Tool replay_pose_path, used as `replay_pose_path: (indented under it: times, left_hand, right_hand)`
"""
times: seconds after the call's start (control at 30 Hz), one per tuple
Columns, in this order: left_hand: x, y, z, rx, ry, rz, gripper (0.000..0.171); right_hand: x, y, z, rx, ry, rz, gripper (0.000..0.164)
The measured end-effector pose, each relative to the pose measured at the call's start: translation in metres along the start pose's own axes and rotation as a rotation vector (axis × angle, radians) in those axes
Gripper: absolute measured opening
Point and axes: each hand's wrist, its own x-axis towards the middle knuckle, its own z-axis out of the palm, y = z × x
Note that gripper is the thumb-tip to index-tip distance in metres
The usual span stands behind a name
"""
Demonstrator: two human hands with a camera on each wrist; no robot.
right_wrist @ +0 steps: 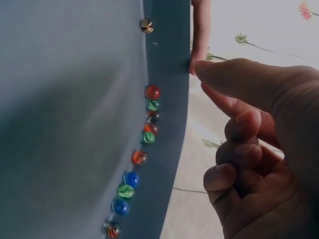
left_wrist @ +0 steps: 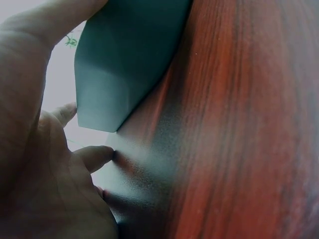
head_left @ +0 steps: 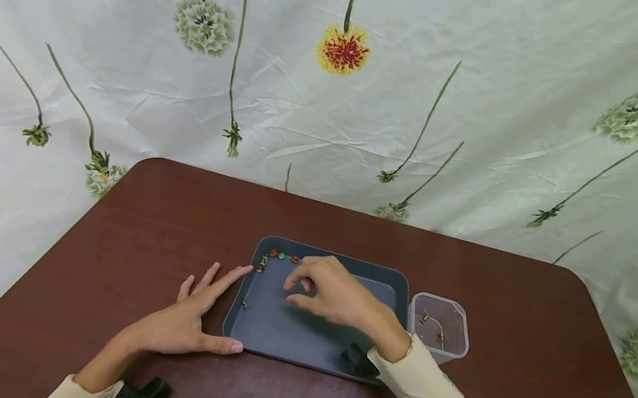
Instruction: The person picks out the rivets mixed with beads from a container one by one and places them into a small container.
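Observation:
A shallow blue-grey tray [head_left: 285, 336] lies on the table. My left hand [head_left: 180, 323] rests at its left side, fingers spread, with the index fingertip and thumb at the rim. Over the tray hovers my right hand [head_left: 335, 292], its fingers loosely bent and the thumb apart from them, nothing visible in its grasp. Glass marbles line the tray's edge in the right wrist view, including a red marble [right_wrist: 153, 92], a green marble [right_wrist: 125, 191] and a blue marble [right_wrist: 131, 179]. A small brass-coloured piece [head_left: 244, 305] sits by the tray's left wall.
Right of the tray stands a clear plastic container [head_left: 460, 350] with a few brass-coloured pieces [head_left: 424, 319] inside. The dark red-brown wooden table [head_left: 517, 370] has rounded far corners. Behind it hangs a white flowered cloth [head_left: 495, 115].

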Motion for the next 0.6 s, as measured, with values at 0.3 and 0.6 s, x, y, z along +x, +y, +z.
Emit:
replay_pose_path:
  times: [0.3, 0.6]
  left_hand:
    - [0.000, -0.001, 0.001, 0.002, 0.001, 0.001, 0.104]
    - [0.000, -0.001, 0.000, 0.004, 0.003, 0.019, 0.104]
  right_hand:
    - [0.020, 0.004, 0.008, 0.031, -0.070, -0.100, 0.012]
    - [0.038, 0.007, 0.018, 0.104, -0.161, -0.147, 0.009]
